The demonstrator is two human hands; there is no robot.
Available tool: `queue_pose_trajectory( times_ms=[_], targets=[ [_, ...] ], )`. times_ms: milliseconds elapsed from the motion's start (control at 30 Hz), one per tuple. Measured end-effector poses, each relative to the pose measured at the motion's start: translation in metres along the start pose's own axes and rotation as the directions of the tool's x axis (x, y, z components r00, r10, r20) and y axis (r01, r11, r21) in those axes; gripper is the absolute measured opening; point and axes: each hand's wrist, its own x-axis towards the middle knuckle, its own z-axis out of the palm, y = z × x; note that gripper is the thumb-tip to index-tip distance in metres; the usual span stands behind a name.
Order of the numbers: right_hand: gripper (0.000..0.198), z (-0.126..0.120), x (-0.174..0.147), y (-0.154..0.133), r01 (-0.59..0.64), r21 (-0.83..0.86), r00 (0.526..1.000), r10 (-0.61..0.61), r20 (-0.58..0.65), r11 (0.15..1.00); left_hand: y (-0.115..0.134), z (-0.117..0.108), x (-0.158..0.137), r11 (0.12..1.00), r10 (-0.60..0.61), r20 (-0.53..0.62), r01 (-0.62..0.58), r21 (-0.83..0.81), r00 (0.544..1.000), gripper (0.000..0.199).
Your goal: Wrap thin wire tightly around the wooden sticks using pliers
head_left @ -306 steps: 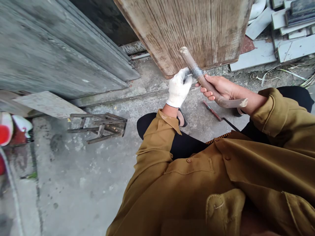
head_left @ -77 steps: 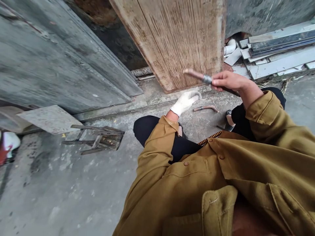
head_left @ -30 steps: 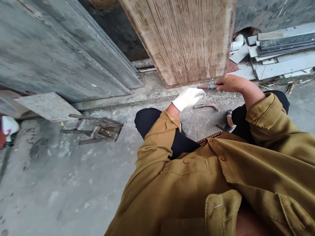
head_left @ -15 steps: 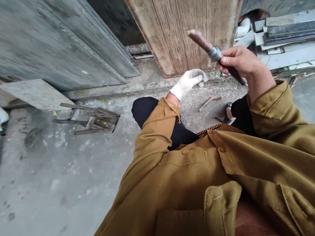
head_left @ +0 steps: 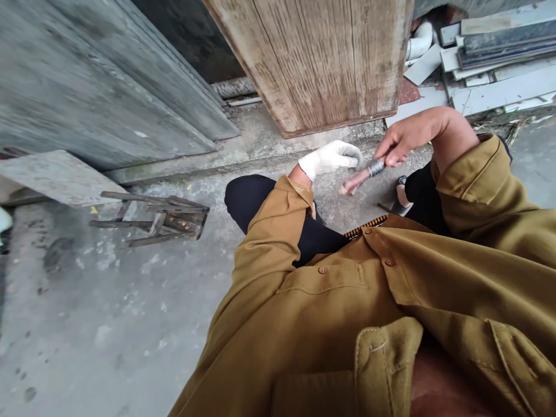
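My right hand (head_left: 410, 142), bare, is closed round a brown wooden stick (head_left: 358, 178). A silvery grey band (head_left: 376, 167), which looks like wound wire or tape, wraps the stick just ahead of the fingers. The stick's pale, cut end points down and to the left, blurred by motion. My left hand (head_left: 330, 159) wears a white knitted glove with grey fingertips. Its fingers are curled together close to the stick, and whatever they may hold is hidden. I cannot tell whether glove and stick touch.
A wooden panel (head_left: 321, 63) stands ahead against the wall, beside grey doors (head_left: 87, 87). An overturned wooden stool (head_left: 174, 220) lies on the concrete floor (head_left: 130, 324) at left. White pipe (head_left: 420, 41) and stacked boards (head_left: 504, 87) are at right.
My right hand has come down and turned, swinging the stick's cut end from up-left to down-left, below my gloved hand. The left hand stays nearly in place. The view has shifted slightly.
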Motion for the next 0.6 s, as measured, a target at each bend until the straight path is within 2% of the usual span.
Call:
queue_pose_trajectory(
  times_ms=[33,100,133,200,267,333,433,467,533,600],
  targets=[
    [0.039,0.0,-0.004,0.0,0.144,0.097,0.987,-0.137,-0.082,0.985,-0.003,0.003,0.0,0.996,0.065,-0.011,-0.066,-0.058,0.998,0.028],
    [0.05,-0.001,-0.01,-0.003,0.393,0.199,0.888,-0.314,-0.337,0.898,-0.007,0.009,0.001,0.968,0.17,-0.089,-0.183,-0.172,0.981,0.037],
    [0.05,-0.001,-0.011,-0.006,0.474,0.219,0.827,-0.346,-0.444,0.853,-0.009,0.012,0.001,0.95,0.194,-0.139,-0.221,-0.22,0.971,0.038],
    [0.048,0.001,-0.009,-0.011,0.554,0.243,0.735,-0.331,-0.592,0.796,-0.012,0.016,0.004,0.926,0.195,-0.257,-0.264,-0.269,0.947,0.038],
    [0.048,0.003,-0.006,-0.015,0.565,0.259,0.695,-0.283,-0.661,0.784,-0.016,0.017,0.008,0.941,0.165,-0.387,-0.263,-0.214,0.907,0.041],
    [0.047,0.003,-0.003,-0.015,0.544,0.273,0.711,-0.263,-0.652,0.794,-0.02,0.014,0.013,0.975,0.126,-0.505,-0.202,-0.098,0.854,0.048],
    [0.047,0.003,-0.002,-0.01,0.507,0.287,0.801,-0.322,-0.505,0.812,-0.027,0.007,0.017,0.992,0.109,-0.577,-0.126,0.01,0.809,0.059],
    [0.048,0.003,-0.002,-0.007,0.505,0.284,0.827,-0.362,-0.431,0.815,-0.029,0.005,0.018,0.99,0.121,-0.578,-0.141,0.01,0.807,0.06],
    [0.048,0.003,-0.001,-0.005,0.504,0.272,0.851,-0.416,-0.321,0.82,-0.031,0.004,0.018,0.98,0.142,-0.539,-0.194,-0.04,0.83,0.061],
    [0.048,0.005,0.001,-0.005,0.509,0.286,0.842,-0.402,-0.36,0.812,-0.031,0.007,0.017,0.971,0.123,-0.457,-0.202,-0.127,0.881,0.062]
  ],
)
